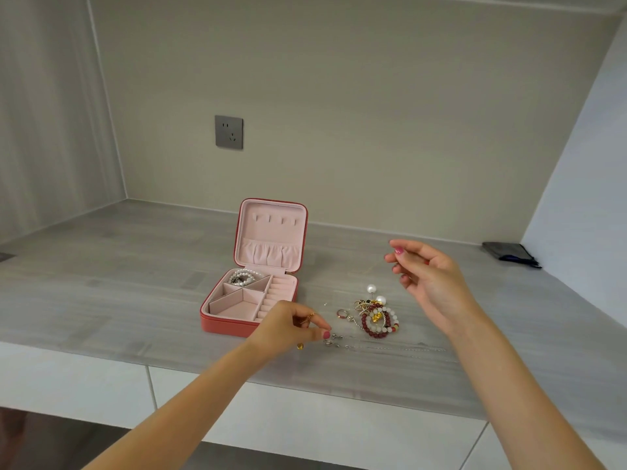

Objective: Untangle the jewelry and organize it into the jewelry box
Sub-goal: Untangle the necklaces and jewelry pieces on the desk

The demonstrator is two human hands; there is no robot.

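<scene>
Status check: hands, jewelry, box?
Left hand pinching thin silver chain at its clasp end. Right hand raised, loose, empty. Tangled bead pile on counter right of open jewelry box. Pearls already inside.

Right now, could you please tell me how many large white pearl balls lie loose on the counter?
2: one large white pearl ball behind the bead pile, another touching it. More may be hidden.

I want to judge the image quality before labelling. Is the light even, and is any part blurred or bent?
Head view: soft, even light with only faint shadows; no glare on the grey counter. The wide angle bends the wall edges. The thin silver chain is barely visible. The right hand looks slightly soft.
</scene>
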